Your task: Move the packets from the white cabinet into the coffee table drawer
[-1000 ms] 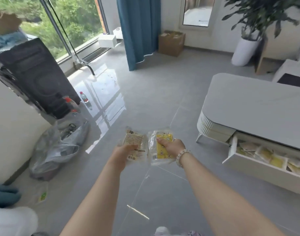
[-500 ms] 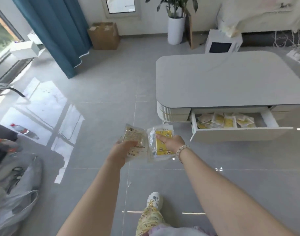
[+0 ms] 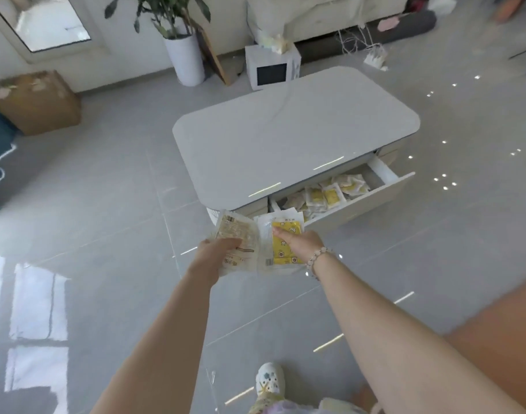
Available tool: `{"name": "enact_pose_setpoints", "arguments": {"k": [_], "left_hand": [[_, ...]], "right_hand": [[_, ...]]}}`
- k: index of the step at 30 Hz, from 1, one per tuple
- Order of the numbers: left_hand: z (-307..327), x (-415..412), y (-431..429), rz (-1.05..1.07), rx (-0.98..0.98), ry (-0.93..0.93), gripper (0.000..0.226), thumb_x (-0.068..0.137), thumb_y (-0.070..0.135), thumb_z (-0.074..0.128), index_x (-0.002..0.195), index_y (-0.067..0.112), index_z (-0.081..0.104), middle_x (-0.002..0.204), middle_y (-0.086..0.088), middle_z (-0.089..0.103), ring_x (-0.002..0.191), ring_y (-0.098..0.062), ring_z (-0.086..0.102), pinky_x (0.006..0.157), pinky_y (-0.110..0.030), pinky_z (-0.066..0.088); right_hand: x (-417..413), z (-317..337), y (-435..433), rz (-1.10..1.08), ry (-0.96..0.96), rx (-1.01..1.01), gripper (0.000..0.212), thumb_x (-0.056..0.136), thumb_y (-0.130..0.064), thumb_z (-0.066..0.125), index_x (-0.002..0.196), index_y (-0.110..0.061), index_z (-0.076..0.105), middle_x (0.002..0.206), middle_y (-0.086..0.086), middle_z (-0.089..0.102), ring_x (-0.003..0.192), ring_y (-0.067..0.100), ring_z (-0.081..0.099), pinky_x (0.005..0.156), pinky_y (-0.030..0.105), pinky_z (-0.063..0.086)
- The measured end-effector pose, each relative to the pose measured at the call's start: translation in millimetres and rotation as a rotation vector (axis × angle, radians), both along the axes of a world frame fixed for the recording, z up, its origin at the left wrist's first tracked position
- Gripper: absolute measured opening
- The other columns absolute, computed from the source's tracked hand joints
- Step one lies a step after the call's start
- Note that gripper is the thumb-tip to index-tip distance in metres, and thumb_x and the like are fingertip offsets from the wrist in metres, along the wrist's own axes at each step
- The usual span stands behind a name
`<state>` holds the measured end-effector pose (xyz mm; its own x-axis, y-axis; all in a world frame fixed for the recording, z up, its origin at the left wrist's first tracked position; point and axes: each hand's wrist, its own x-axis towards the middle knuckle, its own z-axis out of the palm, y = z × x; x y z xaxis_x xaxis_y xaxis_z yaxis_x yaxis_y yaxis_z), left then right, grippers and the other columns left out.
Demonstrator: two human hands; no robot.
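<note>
My left hand (image 3: 214, 252) grips a clear packet with a beige label (image 3: 236, 236). My right hand (image 3: 300, 242), with a bead bracelet at the wrist, grips a clear packet with a yellow label (image 3: 282, 243). I hold both packets side by side above the floor, just short of the white coffee table (image 3: 285, 135). Its drawer (image 3: 375, 195) stands pulled out to the right of my hands and holds several similar packets (image 3: 330, 195). The white cabinet is out of view.
Behind the table stand a white microwave (image 3: 272, 68), a potted plant in a tall white pot (image 3: 185, 59) and a cardboard box (image 3: 37, 103) at the left. Grey tiled floor surrounds the table. My shoe (image 3: 269, 380) shows at the bottom.
My view has swung right, off the window and black appliance, onto the coffee table. The open drawer now lies close ahead of my hands. Both hands keep their packets.
</note>
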<state>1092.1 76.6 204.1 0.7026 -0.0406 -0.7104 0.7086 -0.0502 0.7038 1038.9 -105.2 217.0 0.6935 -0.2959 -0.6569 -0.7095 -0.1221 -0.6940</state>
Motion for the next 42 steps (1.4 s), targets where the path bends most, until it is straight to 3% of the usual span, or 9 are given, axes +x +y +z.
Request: {"name": "enact_pose_setpoints", "arguments": {"k": [4, 7, 10, 15, 20, 26, 33, 40, 42], "left_hand": [[-6.0, 21.6, -39.6, -0.114, -0.003, 0.007, 0.03, 0.079, 0.002, 0.068, 0.109, 0.0, 0.061, 0.086, -0.014, 0.069, 0.071, -0.026, 0.066, 0.05, -0.028, 0.056], [-10.3, 30.9, -70.9, -0.199, -0.005, 0.026, 0.046, 0.074, 0.006, 0.072, 0.118, 0.0, 0.058, 0.098, -0.016, 0.07, 0.08, -0.03, 0.069, 0.066, -0.036, 0.056], [-13.6, 38.7, -99.8, -0.272, 0.009, 0.031, 0.04, 0.077, 0.006, 0.071, 0.115, 0.001, 0.06, 0.098, -0.015, 0.07, 0.082, -0.029, 0.068, 0.074, -0.039, 0.056], [-14.7, 58.9, -149.1, -0.348, 0.005, 0.006, 0.022, 0.081, 0.003, 0.067, 0.102, 0.007, 0.065, 0.09, -0.011, 0.069, 0.078, -0.027, 0.067, 0.071, -0.037, 0.055], [-12.4, 82.6, -212.2, -0.36, 0.035, 0.02, 0.033, 0.08, 0.003, 0.069, 0.111, 0.003, 0.062, 0.102, -0.017, 0.069, 0.082, -0.03, 0.067, 0.07, -0.037, 0.056], [-4.9, 113.7, -303.8, -0.388, 0.053, 0.012, 0.027, 0.081, 0.003, 0.068, 0.107, 0.005, 0.063, 0.092, -0.012, 0.069, 0.081, -0.028, 0.067, 0.069, -0.036, 0.055], [-12.0, 124.7, -368.4, -0.364, 0.042, 0.06, 0.02, 0.082, 0.0, 0.066, 0.101, 0.005, 0.063, 0.093, -0.013, 0.069, 0.08, -0.028, 0.067, 0.066, -0.036, 0.055], [-33.0, 146.2, -396.5, -0.394, 0.023, 0.116, 0.03, 0.082, -0.002, 0.066, 0.111, 0.004, 0.064, 0.108, -0.018, 0.068, 0.093, -0.034, 0.066, 0.077, -0.044, 0.055], [-37.8, 157.1, -404.0, -0.4, 0.027, 0.131, 0.029, 0.082, -0.002, 0.066, 0.109, 0.006, 0.064, 0.104, -0.017, 0.069, 0.089, -0.032, 0.067, 0.068, -0.039, 0.057]], "right_hand": [[0.6, -2.3, -29.3, -0.122, -0.006, 0.014, 0.051, 0.078, -0.058, 0.064, 0.103, -0.013, 0.058, 0.1, 0.004, 0.06, 0.086, 0.018, 0.054, 0.079, 0.028, 0.044], [-1.4, -9.6, -56.4, -0.225, -0.003, 0.008, 0.045, 0.076, -0.059, 0.066, 0.088, -0.016, 0.057, 0.095, 0.002, 0.062, 0.084, 0.018, 0.057, 0.079, 0.029, 0.047], [-0.7, -18.4, -83.4, -0.307, 0.03, 0.014, 0.042, 0.072, -0.061, 0.068, 0.078, -0.02, 0.06, 0.094, 0.003, 0.066, 0.088, 0.02, 0.062, 0.084, 0.033, 0.052], [16.1, -27.4, -125.7, -0.371, 0.018, 0.054, 0.049, 0.068, -0.061, 0.071, 0.089, -0.017, 0.07, 0.095, 0.004, 0.072, 0.089, 0.021, 0.068, 0.087, 0.037, 0.054], [34.3, -29.4, -184.2, -0.42, 0.007, 0.098, 0.055, 0.064, -0.06, 0.074, 0.097, -0.016, 0.071, 0.095, 0.003, 0.072, 0.09, 0.021, 0.069, 0.088, 0.038, 0.054], [58.5, -30.9, -278.5, -0.413, -0.019, 0.09, 0.038, 0.073, -0.054, 0.071, 0.083, -0.017, 0.068, 0.091, 0.004, 0.073, 0.087, 0.021, 0.07, 0.084, 0.034, 0.055], [77.6, -43.2, -341.3, -0.396, 0.009, 0.093, 0.043, 0.072, -0.058, 0.07, 0.084, -0.016, 0.069, 0.092, 0.006, 0.074, 0.086, 0.022, 0.07, 0.087, 0.038, 0.055], [96.3, -62.6, -366.6, -0.419, 0.047, 0.125, 0.041, 0.071, -0.058, 0.071, 0.081, -0.019, 0.067, 0.09, 0.005, 0.072, 0.088, 0.024, 0.069, 0.089, 0.039, 0.054], [107.1, -68.3, -372.4, -0.428, 0.058, 0.127, 0.045, 0.07, -0.059, 0.07, 0.086, -0.017, 0.068, 0.091, 0.006, 0.072, 0.087, 0.024, 0.069, 0.088, 0.038, 0.054]]}}
